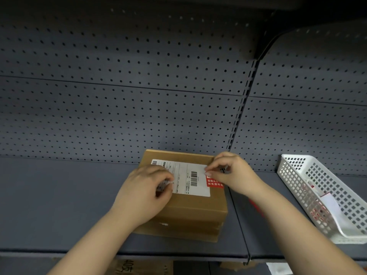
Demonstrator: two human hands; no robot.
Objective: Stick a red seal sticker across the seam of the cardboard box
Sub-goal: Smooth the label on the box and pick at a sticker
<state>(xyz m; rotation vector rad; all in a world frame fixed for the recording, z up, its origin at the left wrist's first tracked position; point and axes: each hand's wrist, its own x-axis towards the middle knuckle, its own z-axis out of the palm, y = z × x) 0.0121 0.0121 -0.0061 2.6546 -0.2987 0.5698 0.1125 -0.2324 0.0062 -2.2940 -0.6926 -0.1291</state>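
A brown cardboard box (pixel 190 211) sits on a grey shelf, with a white shipping label (pixel 186 175) on its top. A red seal sticker (pixel 214 182) with white lettering lies at the box's right top edge, partly under my right hand (pixel 230 171). The fingers of that hand are curled and press on the sticker's upper end. My left hand (pixel 145 187) rests on the left part of the box top, its fingers bent and pinching a small pale scrap at the label's left edge.
A white perforated plastic basket (pixel 297 175) stands on the shelf at the right, holding sheets with red stickers (pixel 317 211). Behind is a grey pegboard wall (pixel 139 96). The shelf's front edge (pixel 178 255) runs below my forearms; cardboard shows beneath it.
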